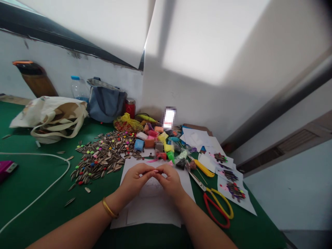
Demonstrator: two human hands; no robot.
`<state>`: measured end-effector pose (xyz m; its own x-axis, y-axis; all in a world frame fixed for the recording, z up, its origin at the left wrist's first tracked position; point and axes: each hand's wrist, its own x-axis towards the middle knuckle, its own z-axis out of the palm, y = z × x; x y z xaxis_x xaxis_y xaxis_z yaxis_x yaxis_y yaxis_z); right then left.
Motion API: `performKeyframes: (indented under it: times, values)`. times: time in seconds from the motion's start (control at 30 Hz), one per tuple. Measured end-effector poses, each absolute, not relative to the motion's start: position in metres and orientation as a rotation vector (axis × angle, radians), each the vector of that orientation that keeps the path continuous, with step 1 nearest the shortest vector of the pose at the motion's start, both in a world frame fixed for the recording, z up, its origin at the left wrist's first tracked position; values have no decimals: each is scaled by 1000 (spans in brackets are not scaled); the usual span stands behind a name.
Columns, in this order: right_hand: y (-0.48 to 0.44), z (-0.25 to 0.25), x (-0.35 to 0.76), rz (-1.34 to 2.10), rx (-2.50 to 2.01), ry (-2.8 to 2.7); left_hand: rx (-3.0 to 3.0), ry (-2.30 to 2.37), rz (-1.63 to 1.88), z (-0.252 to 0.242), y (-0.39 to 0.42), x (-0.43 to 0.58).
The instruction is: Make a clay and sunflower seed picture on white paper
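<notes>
My left hand [136, 179] and my right hand [168, 180] meet fingertip to fingertip above white paper [153, 214]. Thumbs and forefingers of both are pinched together; whatever lies between them is too small to make out. Faint drawn lines show on the sheet beneath. Just beyond my fingers lie several packets of coloured modelling clay [149, 143]. To the left spreads a pile of striped sunflower seeds [109, 155] mixed with small coloured balls. Scissors [207, 189] with red and yellow handles rest right of my right hand, near a yellow utility knife [203, 168].
Sheets with seed-and-clay figures [234, 192] lie along the right edge. At the back stand a blue bag [106, 102], a red flask [130, 108], a water bottle [77, 89] and a lit phone [169, 117]. A white cable [49, 185] curves across the left, near a cloth bag [49, 107].
</notes>
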<state>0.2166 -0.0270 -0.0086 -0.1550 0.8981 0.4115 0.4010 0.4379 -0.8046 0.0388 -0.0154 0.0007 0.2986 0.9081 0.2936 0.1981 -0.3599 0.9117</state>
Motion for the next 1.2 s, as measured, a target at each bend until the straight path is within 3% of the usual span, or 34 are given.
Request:
performKeyframes:
  times: [0.33, 0.83, 1.2]
  values:
    - [-28, -8, 215, 547, -1180, -1778, 1861, 1117, 1058, 1, -19, 39]
    - [-26, -6, 218, 777, -1131, -1767, 1492, 1013, 1053, -3, -15, 43]
    - [-29, -3, 216, 762, -1143, -1707, 1684, 1153, 967, 3, -16, 40]
